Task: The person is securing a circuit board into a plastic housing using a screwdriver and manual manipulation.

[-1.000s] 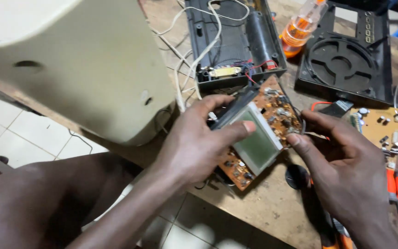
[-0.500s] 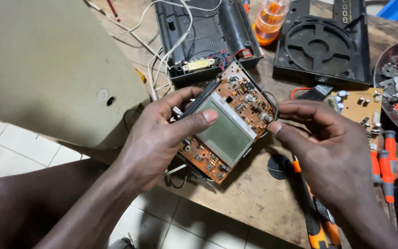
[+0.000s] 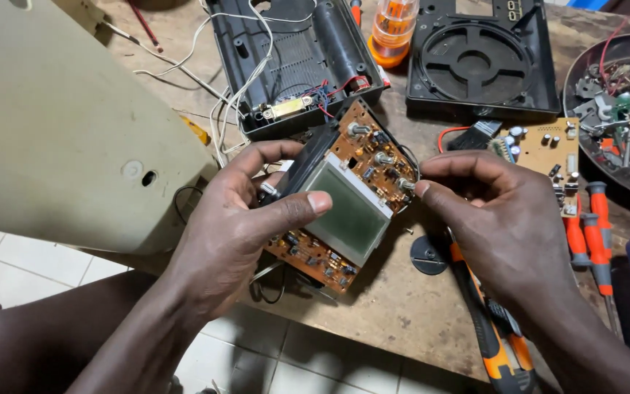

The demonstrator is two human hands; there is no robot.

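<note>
Here, left hand (image 3: pixel 235 219) fingers grasp the circuit board (image 3: pixel 344 197); right hand (image 3: pixel 504 226) fingers pinch its edge.

So the brown circuit board with the grey display (image 3: pixel 344 201) sits mid-counter (image 3: pixel 402 314), between the left hand (image 3: pixel 238 226) and right hand (image 3: pixel 497 219). Far behind it is the open black plastic case half (image 3: pixel 293 58), with the black speaker cover (image 3: pixel 479 62) to its right. The big beige plastic housing (image 3: pixel 60 124) is far left, and the metal bowl of parts (image 3: pixel 621 102) is far right.
</note>
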